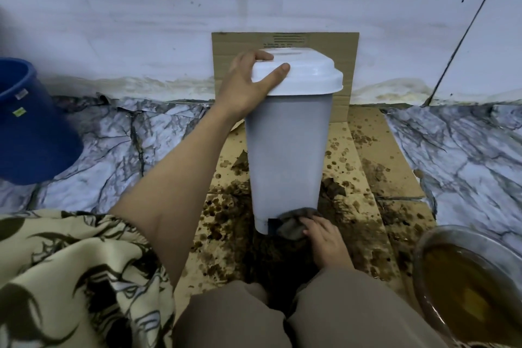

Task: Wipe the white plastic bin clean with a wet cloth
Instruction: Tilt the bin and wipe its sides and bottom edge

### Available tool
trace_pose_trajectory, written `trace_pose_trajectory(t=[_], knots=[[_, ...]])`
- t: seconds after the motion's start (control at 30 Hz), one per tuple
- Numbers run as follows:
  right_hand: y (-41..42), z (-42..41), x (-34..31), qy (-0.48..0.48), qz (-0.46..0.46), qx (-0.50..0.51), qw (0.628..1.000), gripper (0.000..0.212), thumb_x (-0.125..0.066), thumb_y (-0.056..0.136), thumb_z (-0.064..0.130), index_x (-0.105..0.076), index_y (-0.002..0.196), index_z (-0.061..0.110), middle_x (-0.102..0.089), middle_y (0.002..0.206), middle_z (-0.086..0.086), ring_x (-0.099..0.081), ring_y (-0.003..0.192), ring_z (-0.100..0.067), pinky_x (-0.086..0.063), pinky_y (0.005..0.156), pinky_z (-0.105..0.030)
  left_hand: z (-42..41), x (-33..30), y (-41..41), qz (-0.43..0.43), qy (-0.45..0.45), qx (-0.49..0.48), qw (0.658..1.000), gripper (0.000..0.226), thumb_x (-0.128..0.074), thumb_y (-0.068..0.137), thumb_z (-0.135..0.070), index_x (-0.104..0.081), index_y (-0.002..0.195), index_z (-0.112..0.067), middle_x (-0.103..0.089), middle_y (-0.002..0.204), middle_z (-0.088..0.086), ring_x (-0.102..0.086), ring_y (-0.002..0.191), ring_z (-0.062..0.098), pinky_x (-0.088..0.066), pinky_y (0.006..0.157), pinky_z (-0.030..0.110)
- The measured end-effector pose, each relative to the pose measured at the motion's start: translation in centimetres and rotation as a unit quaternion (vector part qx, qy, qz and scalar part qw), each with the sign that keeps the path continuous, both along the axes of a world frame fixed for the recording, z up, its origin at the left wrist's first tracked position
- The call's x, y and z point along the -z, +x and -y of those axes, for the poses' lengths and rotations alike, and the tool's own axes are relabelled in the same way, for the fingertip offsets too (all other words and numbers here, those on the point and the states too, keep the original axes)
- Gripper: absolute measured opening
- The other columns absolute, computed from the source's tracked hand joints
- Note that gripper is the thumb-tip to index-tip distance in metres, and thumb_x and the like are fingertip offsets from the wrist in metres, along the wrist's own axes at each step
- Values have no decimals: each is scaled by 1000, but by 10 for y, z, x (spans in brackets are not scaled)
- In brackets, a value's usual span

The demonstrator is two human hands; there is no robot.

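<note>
The white plastic bin (286, 155) stands upright on stained cardboard, its white lid (305, 73) in place. My left hand (248, 79) grips the lid's left edge, thumb on top and fingers round the rim. My right hand (324, 237) holds a grey wet cloth (295, 223) against the bin's bottom front corner, beside the dark pedal slot. The cloth hides part of the bin's base.
A blue bucket (31, 121) sits at the far left. A bowl of brownish water (474, 288) stands at the bottom right. Wet, spotted cardboard (375, 178) covers the marble-pattern floor (127, 150) under the bin; another sheet leans on the wall behind it. My knees fill the bottom edge.
</note>
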State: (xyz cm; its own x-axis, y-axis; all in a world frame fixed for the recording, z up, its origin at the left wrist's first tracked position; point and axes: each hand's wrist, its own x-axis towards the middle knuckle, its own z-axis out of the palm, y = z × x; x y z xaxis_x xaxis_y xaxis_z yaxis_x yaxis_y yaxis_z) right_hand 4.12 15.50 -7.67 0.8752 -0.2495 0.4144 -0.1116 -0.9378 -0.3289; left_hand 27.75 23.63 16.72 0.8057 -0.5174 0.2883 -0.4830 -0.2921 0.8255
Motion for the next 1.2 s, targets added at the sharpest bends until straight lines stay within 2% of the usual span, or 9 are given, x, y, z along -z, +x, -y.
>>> trace_pose_trajectory(t=[0.13, 0.23, 0.3, 0.47, 0.57, 0.73, 0.87, 1.03, 1.2], knots=[[-8, 20, -17, 195, -21, 166, 966, 17, -44, 97, 4, -60, 102, 2, -60, 89, -11, -57, 89, -34, -36, 70, -29, 0, 0, -1, -11, -6, -2, 1000, 29, -60, 78, -63, -53, 99, -46, -47, 118, -15, -46, 116, 6, -37, 95, 23], [9, 10, -53, 247, 61, 135, 958, 21, -40, 100, 12, -60, 107, 9, -56, 92, 2, -53, 92, -18, -33, 74, -14, 2, -1, -1, -15, -5, -3, 1000, 30, -60, 77, -64, -53, 100, -46, -47, 120, -15, -45, 117, 6, -36, 92, 21], [27, -7, -73, 209, 77, 54, 973, 25, -40, 100, 14, -61, 113, 9, -60, 104, -2, -48, 98, -7, -33, 89, -6, 5, -2, -2, -16, -7, -2, 1000, 30, -60, 77, -64, -53, 99, -46, -47, 119, -16, -45, 115, 6, -35, 89, 19], [37, -29, -46, -99, -71, -116, 986, 34, -51, 91, 45, -68, 111, 24, -62, 124, 4, -54, 122, -19, -36, 106, -43, 6, -2, 4, -4, 8, -8, 1000, 34, -58, 77, -66, -53, 103, -45, -47, 118, -15, -46, 112, 5, -34, 88, 20], [20, -28, -18, -76, -81, -111, 988, 33, -52, 90, 40, -65, 117, 24, -61, 127, 6, -51, 126, -15, -28, 107, -40, 3, 0, 7, 3, 13, -4, 1000, 35, -57, 76, -67, -53, 103, -46, -47, 117, -16, -45, 112, 4, -35, 88, 20], [-4, -23, -9, 61, -43, 16, 997, 54, -26, 100, 39, -68, 111, 7, -67, 116, -8, -60, 108, -27, -43, 92, -31, 5, -1, 4, 2, 9, -7, 1000, 35, -59, 76, -67, -54, 102, -45, -48, 120, -14, -46, 113, 5, -36, 89, 20], [-6, -9, -19, 163, -84, 128, 975, 23, -49, 97, 15, -66, 101, 1, -64, 103, -15, -60, 98, -36, -29, 88, -25, 6, -1, 1, 1, 2, -10, 1000, 35, -60, 78, -64, -54, 105, -43, -47, 119, -14, -45, 113, 5, -37, 91, 21], [21, -34, -43, 59, -93, 30, 993, 32, -50, 94, 35, -69, 109, 14, -60, 105, -9, -53, 95, -30, -43, 82, -38, 10, -2, -1, 2, -2, -10, 1000, 34, -60, 78, -62, -55, 104, -42, -48, 121, -14, -45, 112, 4, -35, 89, 19], [46, -46, -50, -35, -157, -39, 986, 37, -44, 96, 43, -67, 107, 17, -54, 109, -6, -50, 102, -27, -40, 84, -37, 3, 0, 6, -6, 4, -3, 1000, 37, -60, 77, -64, -55, 106, -42, -47, 121, -15, -46, 115, 5, -37, 93, 20]])
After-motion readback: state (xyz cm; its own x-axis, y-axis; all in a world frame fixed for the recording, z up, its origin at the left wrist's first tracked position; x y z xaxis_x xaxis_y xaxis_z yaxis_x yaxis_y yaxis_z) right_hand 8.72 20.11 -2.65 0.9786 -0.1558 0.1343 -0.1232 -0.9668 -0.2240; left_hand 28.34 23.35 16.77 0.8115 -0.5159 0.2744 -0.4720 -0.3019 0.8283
